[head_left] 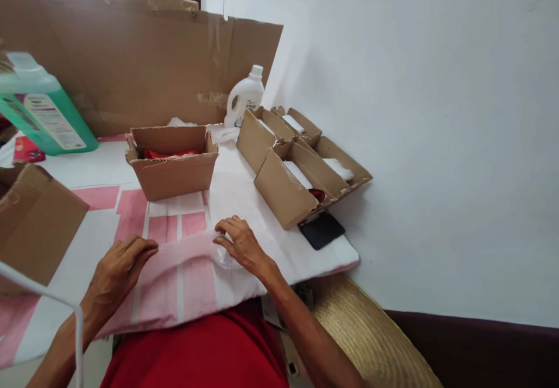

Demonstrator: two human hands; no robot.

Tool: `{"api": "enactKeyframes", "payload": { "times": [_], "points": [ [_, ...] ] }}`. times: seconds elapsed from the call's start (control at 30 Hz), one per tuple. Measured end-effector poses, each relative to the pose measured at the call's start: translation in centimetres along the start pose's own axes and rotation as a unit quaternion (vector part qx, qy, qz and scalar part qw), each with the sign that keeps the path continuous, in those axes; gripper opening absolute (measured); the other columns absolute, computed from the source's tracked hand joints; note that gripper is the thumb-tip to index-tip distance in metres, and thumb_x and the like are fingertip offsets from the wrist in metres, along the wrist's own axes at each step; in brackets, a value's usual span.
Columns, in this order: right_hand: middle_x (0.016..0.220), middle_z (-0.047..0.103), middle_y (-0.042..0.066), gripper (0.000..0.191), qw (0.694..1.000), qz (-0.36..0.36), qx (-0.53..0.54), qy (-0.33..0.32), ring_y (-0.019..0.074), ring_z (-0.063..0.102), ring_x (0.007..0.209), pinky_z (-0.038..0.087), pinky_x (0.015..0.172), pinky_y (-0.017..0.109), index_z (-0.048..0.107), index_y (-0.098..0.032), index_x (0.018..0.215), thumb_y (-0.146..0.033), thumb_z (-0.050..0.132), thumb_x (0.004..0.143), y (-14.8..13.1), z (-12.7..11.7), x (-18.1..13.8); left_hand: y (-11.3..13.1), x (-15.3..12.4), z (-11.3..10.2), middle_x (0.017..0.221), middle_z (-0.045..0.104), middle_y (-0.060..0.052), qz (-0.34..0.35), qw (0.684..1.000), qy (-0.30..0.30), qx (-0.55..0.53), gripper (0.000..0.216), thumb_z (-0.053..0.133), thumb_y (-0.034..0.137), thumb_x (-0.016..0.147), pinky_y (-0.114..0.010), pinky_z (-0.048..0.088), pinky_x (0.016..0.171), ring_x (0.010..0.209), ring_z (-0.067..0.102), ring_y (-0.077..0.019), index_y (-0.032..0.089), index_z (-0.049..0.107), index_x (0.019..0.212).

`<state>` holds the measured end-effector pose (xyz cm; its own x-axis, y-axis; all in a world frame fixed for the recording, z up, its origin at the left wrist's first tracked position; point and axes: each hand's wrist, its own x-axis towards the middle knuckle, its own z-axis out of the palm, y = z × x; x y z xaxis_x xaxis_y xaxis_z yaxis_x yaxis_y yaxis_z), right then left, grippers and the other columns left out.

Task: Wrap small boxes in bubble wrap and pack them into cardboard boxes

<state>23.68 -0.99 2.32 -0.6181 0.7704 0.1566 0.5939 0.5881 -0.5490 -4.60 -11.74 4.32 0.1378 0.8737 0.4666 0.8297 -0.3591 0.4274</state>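
Note:
A thin translucent white sheet lies over the pink-and-white table cover at the near edge. My left hand rests flat on the sheet's left end, fingers stretched out together. My right hand presses down on the sheet's right end, fingers curved, over a small clear wrinkled piece. An open cardboard box holding something red stands just beyond both hands.
Two joined cardboard boxes with white and red contents sit at the right, a black flat object beside them. A white bottle, a green jug, a cardboard panel, another box and a woven straw item surround the table.

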Motion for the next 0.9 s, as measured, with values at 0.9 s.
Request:
{"api": "enactKeyframes", "payload": {
  "times": [0.9],
  "points": [
    [0.07,0.057,-0.004,0.024,0.899,0.262,0.346,0.06,0.0126,0.047,0.063,0.034,0.06,0.025,0.071,-0.018,0.084,-0.04,0.073,0.075,4.3,-0.4,-2.9,1.5,-1.9,7.1,0.111,0.074,-0.008,0.103,0.987,-0.091,0.078,0.023,0.059,0.033,0.094,-0.039,0.047,0.089,0.101,0.066,-0.0229,0.024,0.069,0.112]
  ]
}}
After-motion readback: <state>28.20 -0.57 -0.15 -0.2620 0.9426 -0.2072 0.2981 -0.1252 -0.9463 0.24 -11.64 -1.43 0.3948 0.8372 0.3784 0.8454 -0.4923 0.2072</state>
